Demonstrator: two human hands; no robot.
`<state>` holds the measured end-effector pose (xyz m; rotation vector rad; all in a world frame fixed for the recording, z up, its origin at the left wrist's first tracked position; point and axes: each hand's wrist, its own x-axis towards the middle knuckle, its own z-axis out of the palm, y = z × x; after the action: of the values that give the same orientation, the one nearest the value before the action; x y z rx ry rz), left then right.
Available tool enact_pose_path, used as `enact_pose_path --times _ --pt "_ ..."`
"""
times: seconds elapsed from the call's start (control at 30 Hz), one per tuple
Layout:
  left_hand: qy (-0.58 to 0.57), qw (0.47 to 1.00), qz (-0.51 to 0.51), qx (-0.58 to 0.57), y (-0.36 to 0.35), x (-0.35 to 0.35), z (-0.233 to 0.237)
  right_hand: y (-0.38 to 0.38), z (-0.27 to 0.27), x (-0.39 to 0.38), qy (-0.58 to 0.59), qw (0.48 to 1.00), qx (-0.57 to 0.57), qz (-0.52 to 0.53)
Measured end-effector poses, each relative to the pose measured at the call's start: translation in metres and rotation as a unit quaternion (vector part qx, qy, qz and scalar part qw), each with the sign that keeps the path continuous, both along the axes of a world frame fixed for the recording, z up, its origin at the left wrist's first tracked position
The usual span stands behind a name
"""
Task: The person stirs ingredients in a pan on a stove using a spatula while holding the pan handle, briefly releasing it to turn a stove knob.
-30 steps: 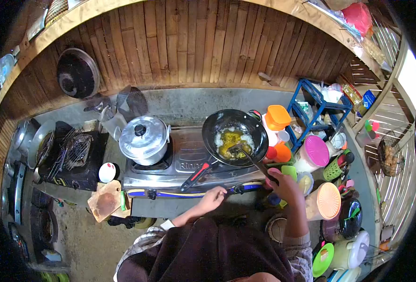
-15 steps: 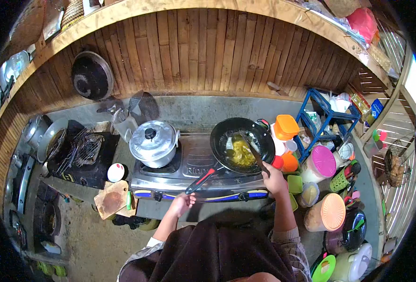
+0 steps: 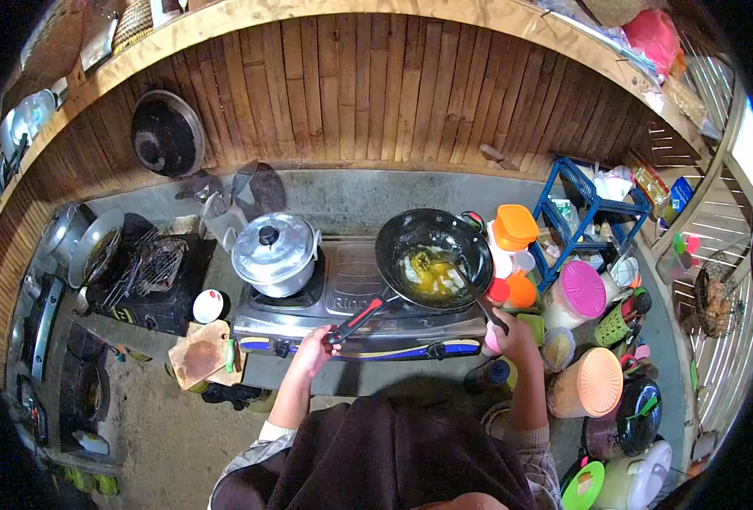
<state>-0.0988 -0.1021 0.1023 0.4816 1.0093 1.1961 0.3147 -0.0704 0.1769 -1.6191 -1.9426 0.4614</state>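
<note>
A black wok (image 3: 393, 241) sits on the right burner of the stove, with yellowish food (image 3: 427, 268) in oil at its bottom. Its black-and-red handle (image 3: 361, 318) points toward me and to the left. My left hand (image 3: 314, 352) is closed round the end of that handle. In my right hand (image 3: 518, 338) is the dark handle of a spatula (image 3: 482, 299), whose head reaches down into the wok beside the food. The spatula's tip is partly hidden by oil and glare.
On the left burner stands a lidded silver pot (image 3: 273, 259). A cutting board (image 3: 201, 357) with a green-handled knife (image 3: 229, 355) lies at the left counter edge. Several containers, including a pink-lidded tub (image 3: 582, 289), and a blue rack (image 3: 593, 208) crowd the right.
My left hand has moved up and left onto the wok's handle. My right hand has shifted slightly right and down with the spatula, and the food now lies more spread out.
</note>
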Motion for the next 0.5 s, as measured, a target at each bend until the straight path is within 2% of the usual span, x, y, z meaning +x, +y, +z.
enact_pose_path --times 0.23,0.3,0.5 --pt "0.039 0.999 -0.01 -0.001 -0.003 0.003 0.009 -0.041 0.056 0.001 -0.041 0.998 -0.04 -0.029" --pt "0.048 0.999 -0.017 -0.001 -0.003 0.003 0.009 -0.048 0.065 0.004 -0.064 0.993 -0.087 -0.044" --pt "0.079 0.996 -0.036 0.004 -0.004 0.001 0.009 -0.067 0.087 0.011 -0.08 0.996 -0.048 -0.013"
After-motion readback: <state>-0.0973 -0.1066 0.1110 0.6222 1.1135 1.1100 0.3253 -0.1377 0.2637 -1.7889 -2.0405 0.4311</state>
